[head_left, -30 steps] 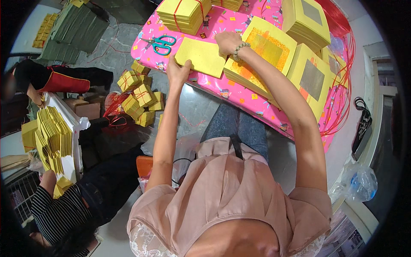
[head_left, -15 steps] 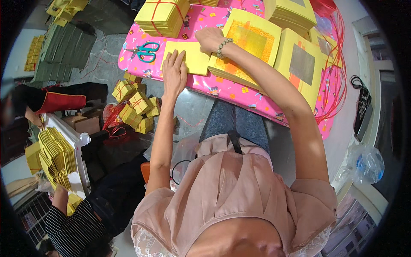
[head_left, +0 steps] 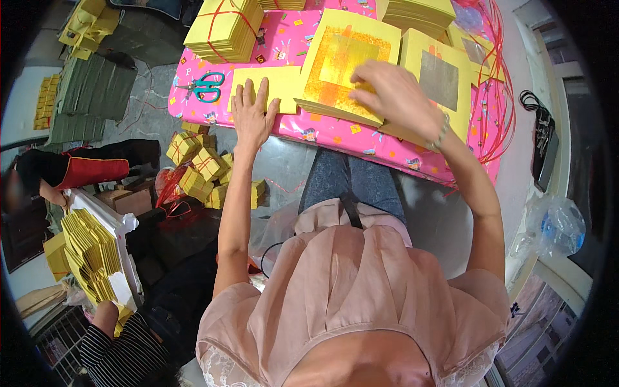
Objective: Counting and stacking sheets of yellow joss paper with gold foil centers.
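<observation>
My left hand (head_left: pixel 253 122) lies flat with fingers spread on a yellow folded paper (head_left: pixel 284 84) near the table's front edge. Over the front right of a stack of yellow paper sheets (head_left: pixel 314 77), whose top sheet bears an orange print, hovers my right hand (head_left: pixel 405 100). Its fingers are loosely bent and apart, and nothing shows in them. To its right sits another yellow paper stack with a silver square (head_left: pixel 440 80) on top. Teal-handled scissors (head_left: pixel 209 88) lie left of the folded paper.
A pink patterned cloth (head_left: pixel 361 138) covers the table. Behind stand a yellow bundle tied with red string (head_left: pixel 222 29) and more stacks. Red strings (head_left: pixel 500 122) hang at the right. Tied yellow bundles (head_left: pixel 206 164) lie on the floor; at left a person handles yellow papers (head_left: pixel 90 248).
My right hand has moved right and nearer, from the far edge of the folded paper to over the printed stack. My left hand stays flat on the folded paper.
</observation>
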The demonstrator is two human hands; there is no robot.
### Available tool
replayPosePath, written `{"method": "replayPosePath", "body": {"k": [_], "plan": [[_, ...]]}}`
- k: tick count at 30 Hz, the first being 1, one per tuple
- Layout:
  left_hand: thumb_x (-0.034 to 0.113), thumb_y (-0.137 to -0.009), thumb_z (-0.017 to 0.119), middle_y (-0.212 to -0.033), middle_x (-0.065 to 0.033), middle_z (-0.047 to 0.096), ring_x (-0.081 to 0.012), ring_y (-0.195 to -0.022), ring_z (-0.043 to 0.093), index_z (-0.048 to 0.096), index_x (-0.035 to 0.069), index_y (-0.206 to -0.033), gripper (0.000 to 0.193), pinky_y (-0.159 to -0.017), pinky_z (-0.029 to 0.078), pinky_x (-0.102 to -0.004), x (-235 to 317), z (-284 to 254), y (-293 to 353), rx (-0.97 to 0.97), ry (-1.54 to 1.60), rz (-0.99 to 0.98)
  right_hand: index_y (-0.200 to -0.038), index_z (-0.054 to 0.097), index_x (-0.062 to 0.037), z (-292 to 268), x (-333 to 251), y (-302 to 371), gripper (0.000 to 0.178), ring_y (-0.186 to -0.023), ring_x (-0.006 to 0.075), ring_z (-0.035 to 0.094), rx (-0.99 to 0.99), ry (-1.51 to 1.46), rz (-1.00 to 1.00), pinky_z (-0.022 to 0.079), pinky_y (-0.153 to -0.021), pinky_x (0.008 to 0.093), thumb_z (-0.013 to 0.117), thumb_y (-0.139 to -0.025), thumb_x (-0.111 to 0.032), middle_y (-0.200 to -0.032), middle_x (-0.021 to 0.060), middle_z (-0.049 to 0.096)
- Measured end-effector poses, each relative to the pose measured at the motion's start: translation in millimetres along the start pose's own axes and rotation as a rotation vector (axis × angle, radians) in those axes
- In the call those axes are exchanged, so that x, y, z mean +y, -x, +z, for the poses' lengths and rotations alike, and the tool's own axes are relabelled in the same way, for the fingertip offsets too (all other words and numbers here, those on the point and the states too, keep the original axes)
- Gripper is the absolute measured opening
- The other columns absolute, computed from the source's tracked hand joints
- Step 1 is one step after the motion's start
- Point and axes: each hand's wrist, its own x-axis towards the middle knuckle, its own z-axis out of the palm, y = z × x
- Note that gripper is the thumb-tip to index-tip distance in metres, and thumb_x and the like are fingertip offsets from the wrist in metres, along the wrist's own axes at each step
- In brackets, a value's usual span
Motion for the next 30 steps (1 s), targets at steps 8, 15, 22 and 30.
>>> {"method": "replayPosePath", "body": {"k": [8,15,22,30], "plan": [[0.035,-0.097,0.055,-0.143,-0.0239,0.042,-0.0450,-0.135,0.033,0.051,0.011,-0.139,0.049,-0.111,0.028,-0.0533,6.8,-26.8,-12.4,0.055,0.080,0.038,-0.102,0.061,-0.0041,30.5,-6.7,47.7,0.037,-0.093,0.0269,0.057,0.206,0.137,-0.080,0.047,-0.081,0.0401,0.077,-0.074,-0.024,-0.097,0.0090,0.057],[0.014,-0.083,0.075,-0.112,-0.0116,0.067,-0.0282,-0.106,0.062,0.070,0.006,-0.113,0.031,-0.091,0.050,-0.0378,60.2,-75.8,-37.0,0.075,0.531,0.254,-0.093,0.071,-0.0041,27.4,4.9,45.5,0.022,-0.088,0.0262,0.061,0.206,0.057,-0.090,0.049,-0.079,0.0395,0.073,-0.081,-0.023,-0.090,0.0079,0.064],[0.013,-0.081,0.076,-0.102,-0.0082,0.071,-0.0260,-0.097,0.064,0.075,0.008,-0.100,0.020,-0.084,0.053,-0.0374,70.6,-69.9,-50.2,-0.118,0.539,0.420,-0.082,0.073,-0.0028,27.1,13.4,38.7,0.022,-0.082,0.0261,0.062,0.216,-0.097,-0.033,0.050,-0.070,0.0380,0.068,-0.087,-0.023,-0.085,0.0087,0.064],[0.014,-0.081,0.076,-0.095,-0.0090,0.073,-0.0240,-0.091,0.065,0.077,0.008,-0.097,0.017,-0.080,0.054,-0.0353,71.0,-70.7,-55.4,-0.165,0.591,0.327,-0.080,0.072,-0.0011,25.8,19.0,33.8,0.031,-0.077,0.0300,0.063,0.162,-0.214,0.062,0.049,-0.070,0.0421,0.067,-0.087,-0.031,-0.079,0.0111,0.064]]}}
